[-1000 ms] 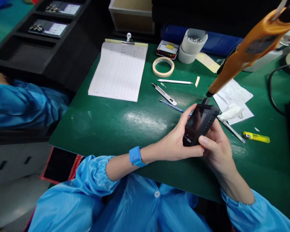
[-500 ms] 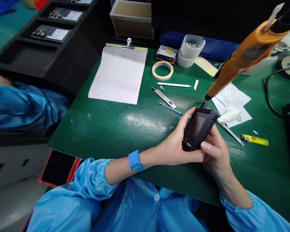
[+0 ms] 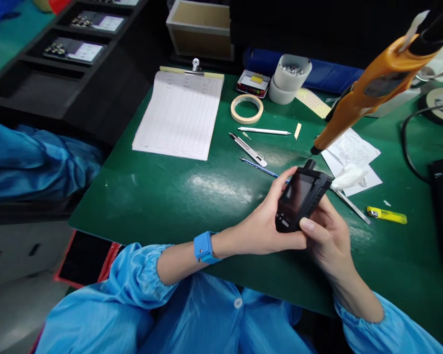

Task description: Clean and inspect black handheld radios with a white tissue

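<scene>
In the head view, both hands hold a black handheld device (image 3: 298, 196) with a screen, small buttons below it and a short stub on top. My left hand (image 3: 268, 223) grips its left side and bottom, thumb along the upper left edge. Behind and to the right is my right hand (image 3: 327, 236), its thumb pressed on the lower right corner; its other fingers are mostly hidden by the device. Just above the stub, the tip of an orange electric screwdriver (image 3: 358, 98) hangs down, neither hand touching it. A blue wrist strap (image 3: 205, 247) circles my left wrist.
On the green table (image 3: 162, 196) lie a clipboard (image 3: 180, 115), a tape roll (image 3: 246, 109), a white pen (image 3: 265, 131), a utility knife (image 3: 248, 149), tweezers (image 3: 352, 206) and a yellow lighter (image 3: 386, 215). A white cup (image 3: 292, 73) holds small metal parts. Another person's blue sleeve (image 3: 37, 162) shows at left.
My right thumb has slid slightly left and down on the device's lower corner. The device tilts a little differently; the whole view has shifted slightly.
</scene>
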The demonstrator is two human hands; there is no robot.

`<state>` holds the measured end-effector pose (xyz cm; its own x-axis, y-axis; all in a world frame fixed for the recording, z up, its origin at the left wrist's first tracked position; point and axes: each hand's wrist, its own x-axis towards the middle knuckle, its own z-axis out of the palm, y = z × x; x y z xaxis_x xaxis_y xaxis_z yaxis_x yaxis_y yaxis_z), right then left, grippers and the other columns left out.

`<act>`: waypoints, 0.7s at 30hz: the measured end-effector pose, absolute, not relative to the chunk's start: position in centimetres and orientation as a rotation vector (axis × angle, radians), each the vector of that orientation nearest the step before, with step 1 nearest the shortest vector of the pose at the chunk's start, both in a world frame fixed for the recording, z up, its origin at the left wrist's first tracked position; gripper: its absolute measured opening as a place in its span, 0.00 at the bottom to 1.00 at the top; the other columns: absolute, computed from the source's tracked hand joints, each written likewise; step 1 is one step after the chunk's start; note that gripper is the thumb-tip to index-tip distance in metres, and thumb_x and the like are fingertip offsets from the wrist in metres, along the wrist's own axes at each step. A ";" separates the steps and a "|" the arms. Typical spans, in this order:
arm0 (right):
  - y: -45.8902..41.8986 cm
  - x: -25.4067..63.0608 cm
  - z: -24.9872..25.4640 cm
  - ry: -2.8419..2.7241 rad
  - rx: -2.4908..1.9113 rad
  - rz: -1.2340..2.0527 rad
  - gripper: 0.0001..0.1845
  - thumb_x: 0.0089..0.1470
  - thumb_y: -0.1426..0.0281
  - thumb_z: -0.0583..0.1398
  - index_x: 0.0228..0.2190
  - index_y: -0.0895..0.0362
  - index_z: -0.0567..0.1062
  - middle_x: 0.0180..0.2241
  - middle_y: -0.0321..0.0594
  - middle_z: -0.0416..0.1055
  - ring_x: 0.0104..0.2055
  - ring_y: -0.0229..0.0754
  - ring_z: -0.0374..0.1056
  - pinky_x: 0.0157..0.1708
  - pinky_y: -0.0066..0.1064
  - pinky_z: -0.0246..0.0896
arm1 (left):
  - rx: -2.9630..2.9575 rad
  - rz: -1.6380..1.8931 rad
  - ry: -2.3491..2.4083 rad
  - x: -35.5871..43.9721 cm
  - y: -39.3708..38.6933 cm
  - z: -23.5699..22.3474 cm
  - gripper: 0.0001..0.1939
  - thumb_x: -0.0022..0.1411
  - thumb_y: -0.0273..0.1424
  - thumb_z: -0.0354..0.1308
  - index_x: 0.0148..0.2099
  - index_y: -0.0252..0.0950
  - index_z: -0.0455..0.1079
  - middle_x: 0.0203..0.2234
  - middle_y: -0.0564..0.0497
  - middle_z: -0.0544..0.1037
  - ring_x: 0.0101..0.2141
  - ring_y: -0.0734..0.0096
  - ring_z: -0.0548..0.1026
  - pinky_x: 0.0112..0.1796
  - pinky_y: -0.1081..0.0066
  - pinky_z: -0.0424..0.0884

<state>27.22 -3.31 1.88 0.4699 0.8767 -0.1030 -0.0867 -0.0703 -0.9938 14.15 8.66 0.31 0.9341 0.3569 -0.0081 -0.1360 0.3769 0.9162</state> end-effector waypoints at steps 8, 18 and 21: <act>-3.6 26.8 2.2 -0.772 -1.450 0.847 0.31 0.66 0.48 0.74 0.63 0.49 0.81 0.63 0.47 0.84 0.63 0.59 0.83 0.62 0.51 0.84 | 1.132 0.267 0.218 13.8 8.5 0.5 0.67 0.66 0.33 0.76 0.90 0.45 0.34 0.60 0.42 0.78 0.57 0.47 0.82 0.64 0.46 0.79; -3.9 27.4 1.3 -0.693 -1.394 0.922 0.33 0.67 0.44 0.72 0.64 0.47 0.82 0.66 0.45 0.82 0.69 0.63 0.79 0.70 0.56 0.77 | 1.010 0.213 0.276 13.8 8.9 1.2 0.74 0.59 0.36 0.84 0.90 0.46 0.35 0.51 0.48 0.79 0.47 0.55 0.82 0.65 0.46 0.77; -3.7 27.4 1.5 -0.716 -1.347 0.947 0.33 0.64 0.48 0.76 0.64 0.47 0.82 0.66 0.46 0.82 0.68 0.63 0.80 0.64 0.54 0.83 | 1.012 0.223 0.251 13.9 8.8 0.8 0.71 0.62 0.34 0.81 0.89 0.46 0.35 0.53 0.46 0.78 0.49 0.55 0.82 0.66 0.45 0.76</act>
